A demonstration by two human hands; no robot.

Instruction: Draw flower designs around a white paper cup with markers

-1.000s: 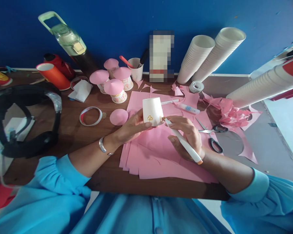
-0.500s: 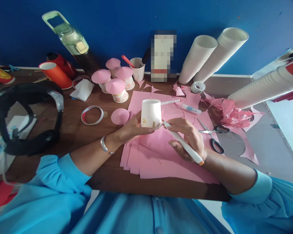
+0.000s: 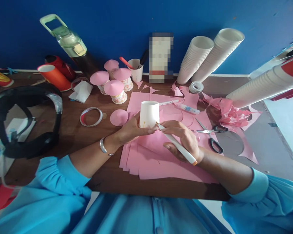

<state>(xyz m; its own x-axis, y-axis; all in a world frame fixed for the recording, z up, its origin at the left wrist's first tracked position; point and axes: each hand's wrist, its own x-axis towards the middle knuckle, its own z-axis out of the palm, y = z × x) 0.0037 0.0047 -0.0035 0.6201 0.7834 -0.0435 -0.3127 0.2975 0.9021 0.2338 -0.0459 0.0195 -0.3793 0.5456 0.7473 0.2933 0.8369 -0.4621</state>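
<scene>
cup [image 3: 150,113] above paper sheets [image 3: 146,165], scissors [image 3: 210,131] at right, ring [image 3: 100,117] at left, cup stacks [image 3: 195,60] behind right

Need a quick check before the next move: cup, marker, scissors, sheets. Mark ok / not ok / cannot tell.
1. Cup in the left hand: ok, gripped near its lower end.
2. Marker in the right hand: ok, its tip end towards the cup.
3. Marker tip touching the cup: cannot tell; it is at the cup's lower right edge, too small to settle contact.
4. Scissors shut: not ok, blades spread, lying near the right forearm.
5. Pink sheets squared up: not ok, near edges are staggered.
</scene>
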